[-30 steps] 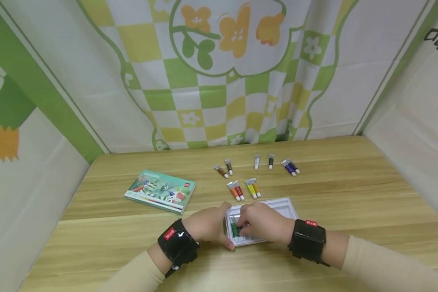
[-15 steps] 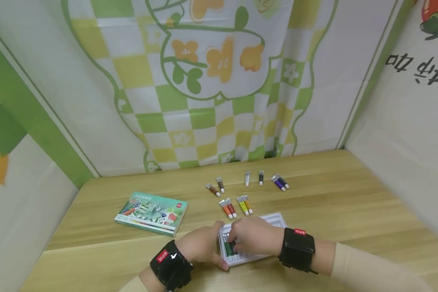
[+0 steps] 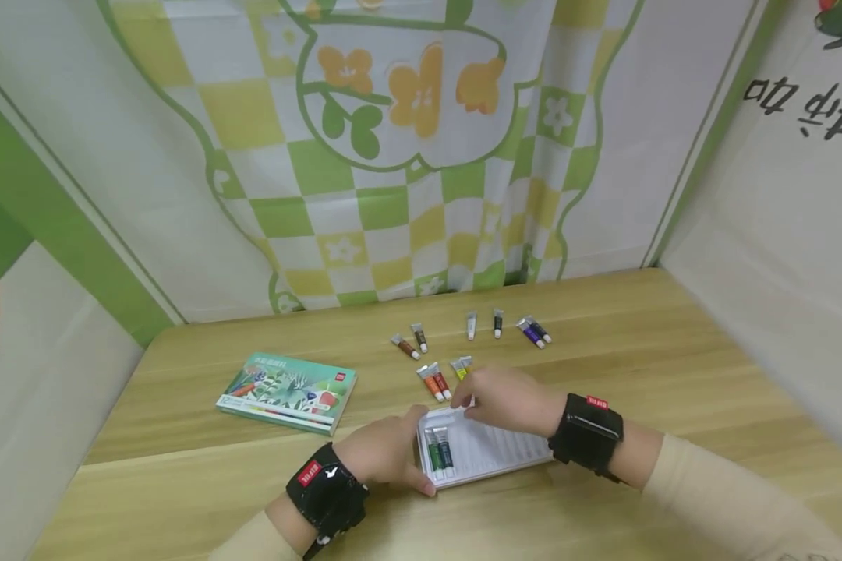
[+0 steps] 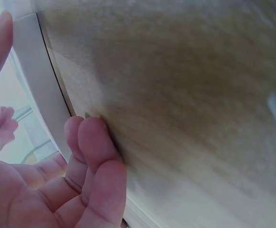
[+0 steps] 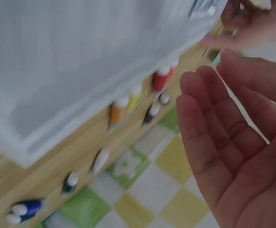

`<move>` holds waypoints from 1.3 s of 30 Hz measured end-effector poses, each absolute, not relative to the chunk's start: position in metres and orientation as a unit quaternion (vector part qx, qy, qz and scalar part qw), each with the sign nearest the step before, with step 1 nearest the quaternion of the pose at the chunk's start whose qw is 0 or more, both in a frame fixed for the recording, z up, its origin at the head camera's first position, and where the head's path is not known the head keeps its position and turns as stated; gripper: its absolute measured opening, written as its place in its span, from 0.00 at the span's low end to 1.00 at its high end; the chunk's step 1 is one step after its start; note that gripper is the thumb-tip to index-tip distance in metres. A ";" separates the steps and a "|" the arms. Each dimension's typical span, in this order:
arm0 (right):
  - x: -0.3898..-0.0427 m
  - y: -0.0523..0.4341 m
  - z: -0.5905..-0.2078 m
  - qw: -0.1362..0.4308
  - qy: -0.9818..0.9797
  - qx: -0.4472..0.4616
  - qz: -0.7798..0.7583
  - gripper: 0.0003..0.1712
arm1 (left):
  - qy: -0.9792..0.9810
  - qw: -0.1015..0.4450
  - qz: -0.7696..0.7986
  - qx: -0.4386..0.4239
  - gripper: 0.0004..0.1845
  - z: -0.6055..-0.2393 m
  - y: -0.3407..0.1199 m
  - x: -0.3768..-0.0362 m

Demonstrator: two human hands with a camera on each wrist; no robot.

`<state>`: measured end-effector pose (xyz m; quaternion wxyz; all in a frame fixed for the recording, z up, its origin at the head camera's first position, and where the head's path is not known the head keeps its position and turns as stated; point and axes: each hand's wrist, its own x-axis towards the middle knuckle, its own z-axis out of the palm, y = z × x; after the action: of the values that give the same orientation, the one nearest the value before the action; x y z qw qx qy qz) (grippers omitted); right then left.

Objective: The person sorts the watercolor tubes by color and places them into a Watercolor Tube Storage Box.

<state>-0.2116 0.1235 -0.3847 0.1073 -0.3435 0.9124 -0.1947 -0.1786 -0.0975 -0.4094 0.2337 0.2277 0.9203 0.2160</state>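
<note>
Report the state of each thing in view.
White tray, open, partly filled
Green tube, capped, in tray
Dark tube, capped, in tray
Orange and red tubes, capped, outside
Yellow and amber tubes, capped, outside
Brown tubes, capped, outside
White tube, capped, outside
Black tube, capped, outside
Purple and navy tubes, capped, outside
Teal box, lying flat
Left hand, gripping tray
Right hand, empty

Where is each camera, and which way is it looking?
Head: worn on the head, facing forward and down at the wooden table, white tray and checked curtain; left hand, right hand and sleeves show.
Left wrist: on that wrist, facing the tray's edge and table; left hand shows large.
Right wrist: on that wrist, facing tray, paint tubes and curtain; both hands show.
Head and right wrist share the tubes.
</note>
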 end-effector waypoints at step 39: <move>-0.337 0.244 -0.424 0.082 0.924 -0.030 -0.372 0.21 | 0.923 0.254 0.203 0.204 0.61 -0.408 -0.097 -0.182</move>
<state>-0.3369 0.2436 -0.4237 0.0821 -0.0300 0.9240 -0.3723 -0.1820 -0.0972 -0.4076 0.2540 0.2043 0.9233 0.2034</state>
